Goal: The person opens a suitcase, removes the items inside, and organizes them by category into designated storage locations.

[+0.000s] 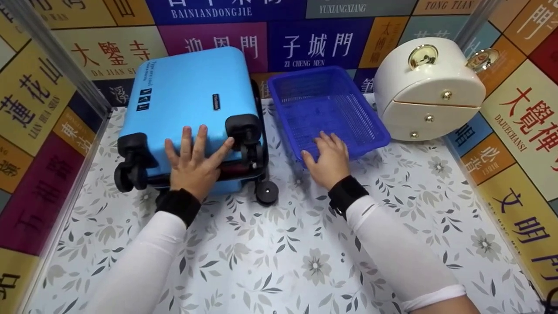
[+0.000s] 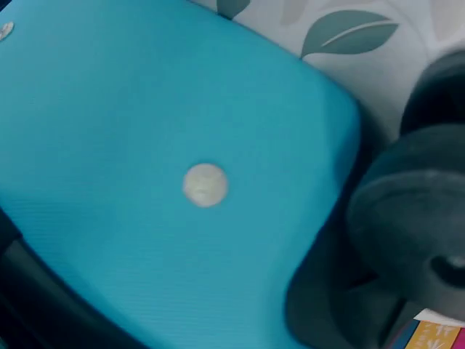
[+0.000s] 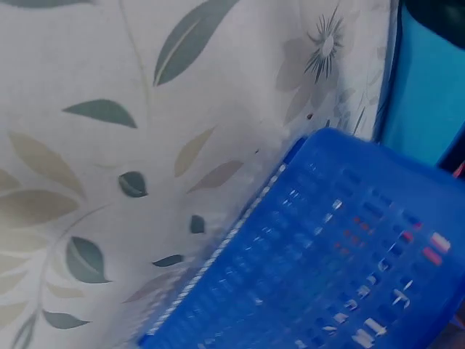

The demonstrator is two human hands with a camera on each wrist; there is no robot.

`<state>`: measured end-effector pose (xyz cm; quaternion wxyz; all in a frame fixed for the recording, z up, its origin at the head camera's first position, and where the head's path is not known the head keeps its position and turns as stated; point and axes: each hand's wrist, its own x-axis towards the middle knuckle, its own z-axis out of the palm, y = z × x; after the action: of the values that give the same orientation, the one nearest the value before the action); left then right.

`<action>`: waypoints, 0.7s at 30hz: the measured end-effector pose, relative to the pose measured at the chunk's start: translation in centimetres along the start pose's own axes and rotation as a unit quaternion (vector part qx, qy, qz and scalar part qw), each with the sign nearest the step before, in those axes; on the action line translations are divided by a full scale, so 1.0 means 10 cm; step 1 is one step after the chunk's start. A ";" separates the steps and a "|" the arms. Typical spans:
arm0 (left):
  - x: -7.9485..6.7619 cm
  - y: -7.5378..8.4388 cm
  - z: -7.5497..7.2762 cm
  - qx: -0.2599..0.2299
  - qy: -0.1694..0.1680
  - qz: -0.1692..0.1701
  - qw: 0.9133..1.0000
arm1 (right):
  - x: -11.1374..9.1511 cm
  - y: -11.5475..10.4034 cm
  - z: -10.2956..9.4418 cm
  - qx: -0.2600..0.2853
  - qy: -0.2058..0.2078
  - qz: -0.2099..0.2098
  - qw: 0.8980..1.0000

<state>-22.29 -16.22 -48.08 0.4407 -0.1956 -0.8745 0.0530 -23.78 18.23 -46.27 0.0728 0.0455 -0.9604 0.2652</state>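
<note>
A light-blue suitcase (image 1: 187,83) lies with its labelled face up and its black caster wheels (image 1: 246,135) toward me. My left hand (image 1: 194,168) rests on its wheel end, fingers straight and spread, thumb beside the right caster. In the left wrist view, the suitcase surface (image 2: 182,109) shows a pale round disc (image 2: 205,185); that hand is out of frame. My right hand (image 1: 329,163) is at the near edge of a blue plastic basket (image 1: 331,72), its loosely bent fingers overlapping the near rim. The basket's slotted wall (image 3: 320,233) fills part of the right wrist view.
To the right of the basket stands a rounded cream-white case (image 1: 429,83) with gold knobs and small drawers. The tabletop (image 1: 279,261) has a grey leaf and flower print. Panels with coloured place-name signs (image 1: 318,43) enclose the back and both sides.
</note>
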 end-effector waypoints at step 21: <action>0.06 -0.21 -0.19 -0.046 0.026 -0.082 0.995 | -0.08 -0.06 0.11 0.001 -0.021 -0.014 1.000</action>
<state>-21.76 -18.02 -45.94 0.4565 -0.1445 -0.8775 -0.0284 -23.09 17.18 -47.06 0.0557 0.0643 -0.9606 0.2646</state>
